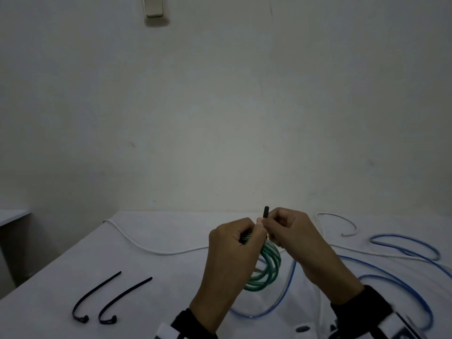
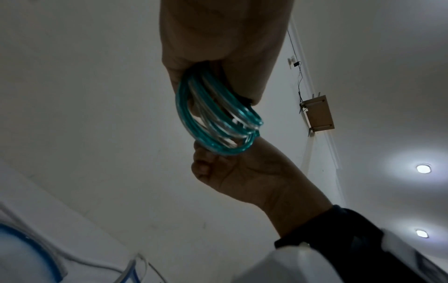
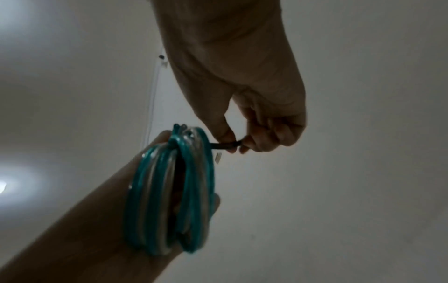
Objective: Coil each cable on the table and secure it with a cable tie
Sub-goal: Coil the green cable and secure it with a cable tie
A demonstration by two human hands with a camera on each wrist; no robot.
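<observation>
Glossy green cable coil (image 1: 265, 270) bunched in left hand (image 1: 230, 243) grip, right hand (image 1: 291, 231) fingers pinching stiff black cable tie (image 1: 265, 212), both raised over white worktop (image 1: 151, 297).

White desk (image 1: 171, 277), two black cable ties (image 1: 97, 298) side by side at its near left, a white cable (image 1: 156, 250) trailing across the middle, loose blue cable (image 1: 403, 243) looped at right

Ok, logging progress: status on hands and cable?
Left hand grips green coil. Right hand pinches black tie. Blue cable uncoiled.
</observation>
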